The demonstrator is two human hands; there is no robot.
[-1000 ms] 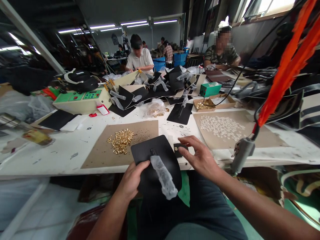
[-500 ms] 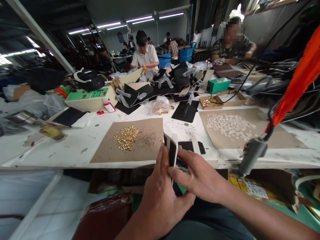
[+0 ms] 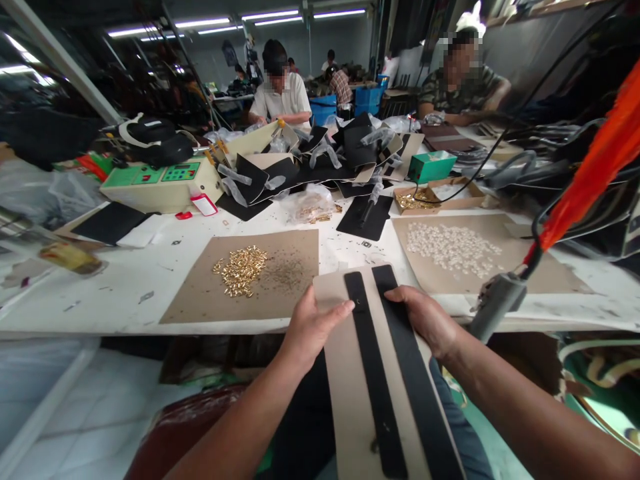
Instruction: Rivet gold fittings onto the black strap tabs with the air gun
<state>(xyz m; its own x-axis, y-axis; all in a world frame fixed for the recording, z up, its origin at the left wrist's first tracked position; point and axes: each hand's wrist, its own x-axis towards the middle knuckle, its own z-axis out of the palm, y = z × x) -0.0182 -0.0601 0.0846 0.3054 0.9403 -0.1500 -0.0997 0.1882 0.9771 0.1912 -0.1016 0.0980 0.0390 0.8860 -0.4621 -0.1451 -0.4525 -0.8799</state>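
Both hands hold a long beige panel (image 3: 333, 373) with two black strips running down its length. My left hand (image 3: 313, 327) is closed on its left edge, thumb lying across the face up to the nearer strip. On the opposite side my right hand (image 3: 425, 317) grips the edge, its thumb pressing on the right-hand black strip. The panel slants down toward my lap, its top end just in front of the table edge. Fingers behind the panel are hidden. Left of it, a heap of small gold metal pieces (image 3: 243, 270) lies on a brown sheet (image 3: 193, 300).
Small clear pieces (image 3: 450, 250) cover a brown sheet at right. Behind are black panels (image 3: 365, 217), a green box (image 3: 431, 167) and a cream machine (image 3: 163, 190). A grey tool (image 3: 497, 303) hangs at right by an orange-wrapped cord. Two people sit across the table.
The panel has turned from nearly edge-on to showing its strip-covered face. My hands have moved apart to its two long sides, and the view has shifted slightly.
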